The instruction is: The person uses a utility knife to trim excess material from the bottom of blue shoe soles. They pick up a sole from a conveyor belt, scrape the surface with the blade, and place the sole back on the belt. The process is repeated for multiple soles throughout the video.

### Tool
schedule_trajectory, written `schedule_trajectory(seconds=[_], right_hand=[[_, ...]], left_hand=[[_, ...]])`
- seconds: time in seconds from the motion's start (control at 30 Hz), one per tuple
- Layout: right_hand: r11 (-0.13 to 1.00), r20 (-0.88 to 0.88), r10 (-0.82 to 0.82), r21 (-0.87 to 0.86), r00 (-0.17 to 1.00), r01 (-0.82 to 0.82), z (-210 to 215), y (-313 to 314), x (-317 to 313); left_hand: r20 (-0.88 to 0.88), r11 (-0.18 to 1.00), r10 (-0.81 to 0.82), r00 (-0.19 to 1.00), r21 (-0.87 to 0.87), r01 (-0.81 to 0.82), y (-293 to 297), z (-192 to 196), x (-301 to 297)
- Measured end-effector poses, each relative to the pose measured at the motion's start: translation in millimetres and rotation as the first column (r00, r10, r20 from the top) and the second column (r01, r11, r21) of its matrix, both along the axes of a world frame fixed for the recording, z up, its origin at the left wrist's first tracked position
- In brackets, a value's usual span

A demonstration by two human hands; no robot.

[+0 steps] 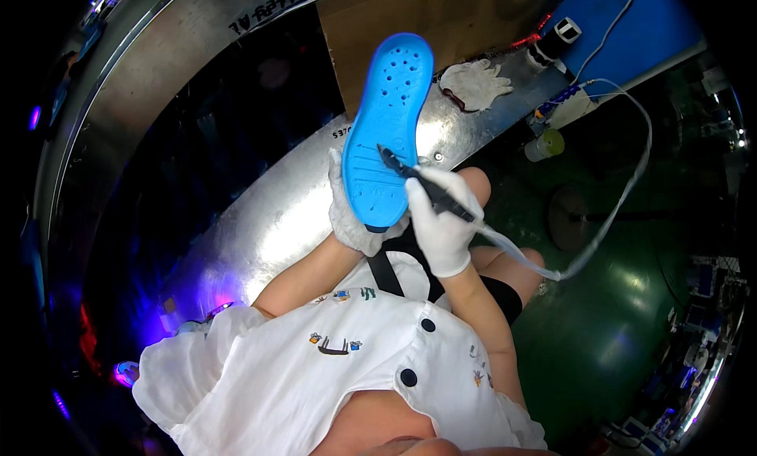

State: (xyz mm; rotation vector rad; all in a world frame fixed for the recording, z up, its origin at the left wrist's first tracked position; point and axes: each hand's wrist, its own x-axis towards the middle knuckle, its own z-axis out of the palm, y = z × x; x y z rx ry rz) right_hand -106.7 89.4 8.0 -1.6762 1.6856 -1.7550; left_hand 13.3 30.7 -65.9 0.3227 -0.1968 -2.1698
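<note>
A bright blue shoe sole (384, 129), with small holes near its far end and grooves across its near half, is held up in front of me. My left hand (347, 212), in a pale glove, grips its near end from the left and beneath; some fingers are hidden behind it. My right hand (443, 227), in a white glove, is closed around a black pen-shaped tool (430, 186) with a clear tube (587, 255) running from its back end. The tool's pointed tip lies over the grooved part of the sole; I cannot tell whether it touches.
Beneath the sole runs a shiny metal bench (272, 219). A white glove (475, 85) lies on it, near a cardboard sheet (339, 54) and a black-and-white cylinder (554, 42). To the right are a small yellow-green-capped container (544, 145) and the green floor (583, 330).
</note>
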Motion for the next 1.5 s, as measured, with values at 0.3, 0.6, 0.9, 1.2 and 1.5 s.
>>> schedule_trajectory(seconds=[0.3, 0.6, 0.9, 1.2, 1.5], right_hand=[[0.984, -0.192, 0.045, -0.164, 0.98, -0.077, -2, -12, 3], [0.985, -0.058, 0.142, -0.09, 0.988, -0.147, 6, 3, 7], [0.986, -0.093, 0.15, -0.063, 0.984, -0.156, 8, 12, 20], [0.961, -0.182, 0.186, -0.171, 0.966, -0.217, 12, 16, 27], [0.95, -0.154, 0.265, -0.126, 0.952, -0.285, 7, 20, 38]], left_hand=[[0.509, 0.978, 0.195, 0.838, -0.165, -0.127, 20, 10, -11], [0.076, 0.983, 0.083, 0.994, 0.155, -0.094, 5, 16, -5], [-0.005, 0.998, -0.015, 1.0, -0.054, 0.015, -9, 0, 13], [-0.1, 0.983, -0.104, 0.989, -0.16, 0.087, -13, 35, 9], [-0.233, 0.949, -0.16, 0.959, -0.305, 0.084, -21, 33, 10]])
